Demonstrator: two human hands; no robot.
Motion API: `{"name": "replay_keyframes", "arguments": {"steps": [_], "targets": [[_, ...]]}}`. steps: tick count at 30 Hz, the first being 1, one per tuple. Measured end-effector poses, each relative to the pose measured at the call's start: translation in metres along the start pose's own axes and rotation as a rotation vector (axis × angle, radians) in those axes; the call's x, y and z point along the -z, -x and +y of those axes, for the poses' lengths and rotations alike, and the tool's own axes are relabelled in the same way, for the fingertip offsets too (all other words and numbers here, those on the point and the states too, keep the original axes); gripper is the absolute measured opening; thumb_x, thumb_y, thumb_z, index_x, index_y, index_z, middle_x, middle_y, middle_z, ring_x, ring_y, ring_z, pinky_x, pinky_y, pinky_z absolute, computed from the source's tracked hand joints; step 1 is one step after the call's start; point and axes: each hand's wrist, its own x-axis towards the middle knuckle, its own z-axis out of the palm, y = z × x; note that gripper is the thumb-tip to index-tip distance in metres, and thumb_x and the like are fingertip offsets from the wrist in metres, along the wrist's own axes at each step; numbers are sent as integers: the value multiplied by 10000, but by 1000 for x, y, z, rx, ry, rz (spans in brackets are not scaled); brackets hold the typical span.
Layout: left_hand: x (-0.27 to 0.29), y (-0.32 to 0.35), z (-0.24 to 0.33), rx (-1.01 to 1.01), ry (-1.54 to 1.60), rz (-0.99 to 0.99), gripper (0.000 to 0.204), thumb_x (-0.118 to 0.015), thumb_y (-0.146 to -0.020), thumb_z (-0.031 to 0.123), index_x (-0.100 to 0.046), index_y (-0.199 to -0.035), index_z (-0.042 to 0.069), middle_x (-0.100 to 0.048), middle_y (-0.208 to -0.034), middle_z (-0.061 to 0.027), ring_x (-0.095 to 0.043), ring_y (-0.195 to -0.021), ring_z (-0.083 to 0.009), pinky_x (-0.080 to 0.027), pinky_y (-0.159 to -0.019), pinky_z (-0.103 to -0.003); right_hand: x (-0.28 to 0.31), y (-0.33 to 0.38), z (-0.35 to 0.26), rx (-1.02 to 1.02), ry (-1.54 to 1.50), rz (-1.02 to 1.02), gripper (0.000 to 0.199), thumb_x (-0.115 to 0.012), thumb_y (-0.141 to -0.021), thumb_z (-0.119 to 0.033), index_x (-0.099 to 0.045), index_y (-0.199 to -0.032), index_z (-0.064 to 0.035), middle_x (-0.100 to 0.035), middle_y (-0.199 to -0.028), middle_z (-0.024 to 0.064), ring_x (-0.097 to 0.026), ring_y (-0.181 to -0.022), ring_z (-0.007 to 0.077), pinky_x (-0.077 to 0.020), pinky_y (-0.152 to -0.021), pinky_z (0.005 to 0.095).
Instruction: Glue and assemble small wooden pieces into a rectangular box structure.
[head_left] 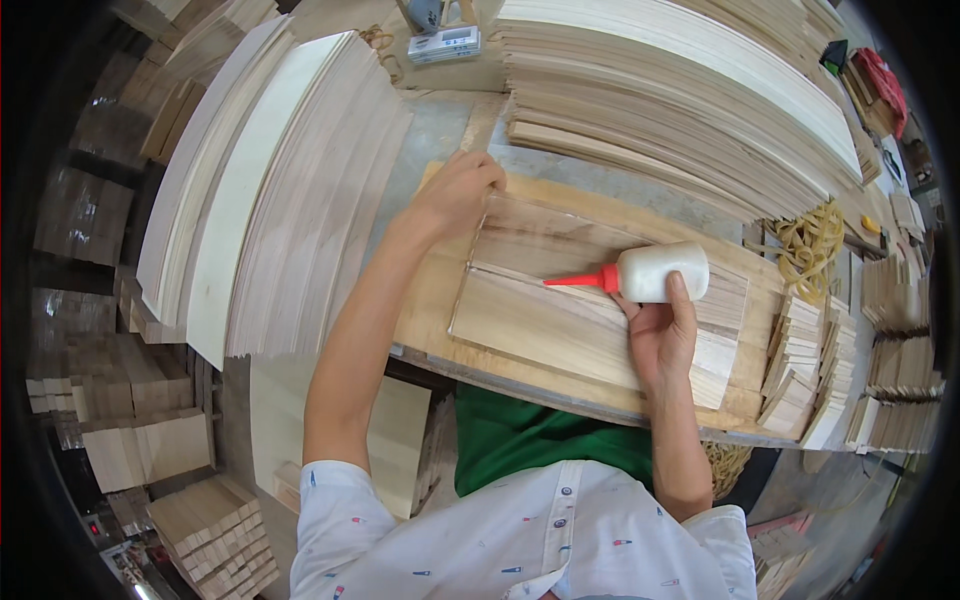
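Observation:
My right hand [662, 342] grips a white squeeze bottle [655, 273] with a long red nozzle. The bottle lies nearly level above a thin wooden panel [560, 318], its nozzle pointing left. Glossy wet-looking lines follow the panel's left and far edges, and another line crosses its grain lengthwise. At the panel's far left corner is my left hand [465, 192], its fingers curled in; whatever they hold is hidden. Under the panel is a larger yellowish wooden board [425, 318] on the workbench.
Tall stacks of thin boards stand on the left [310, 200] and along the far side [660, 110]. To the right are small wood strips [795, 350] and a heap of tan rubber bands [808, 245]. A pale sheet [400, 420] leans below the bench.

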Motion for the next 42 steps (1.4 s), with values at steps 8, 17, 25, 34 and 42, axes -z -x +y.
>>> {"name": "replay_keyframes", "arguments": {"steps": [8,17,25,34,42], "targets": [[2,19,-20,112,-110,111,212,-495,-742,-93,-577,-890,33,-547,-968,-113,-519,-930,-308,-431,-815,-381,2,0,5,26,4,-32,392,-611,-922,-200,-471,-1248,-33,-579,-1192,122,-581,-1122,289,-513,-935,529],[-23,142,63,327,372,276,391,-498,-877,107,-550,-1243,-21,-487,-1319,-189,-438,-1246,-329,-323,-1073,-377,11,-2,4,57,15,-39,412,-609,-925,-209,-453,-1258,-24,-557,-1217,137,-564,-1141,302,-503,-944,532],[-49,160,73,285,39,233,535,-487,-973,309,-439,-1369,-47,-262,-1501,-246,-238,-1371,-398,-191,-1132,-451,11,-2,5,66,19,-88,408,-610,-926,-216,-460,-1255,-27,-561,-1215,135,-562,-1145,306,-494,-957,534],[-45,167,83,310,204,305,451,-547,-945,282,-571,-1241,-57,-280,-1510,-226,-230,-1385,-391,-211,-1126,-447,16,-4,4,77,28,-106,386,-605,-929,-205,-474,-1253,-42,-552,-1235,131,-555,-1159,312,-490,-962,543],[-67,171,141,-3,109,381,363,-682,-783,159,-617,-1090,-25,-494,-1345,-168,-396,-1311,-363,-296,-1087,-470,-1,-1,4,27,76,-107,433,-629,-912,-204,-461,-1274,-36,-548,-1240,132,-545,-1175,300,-479,-982,524]]}}
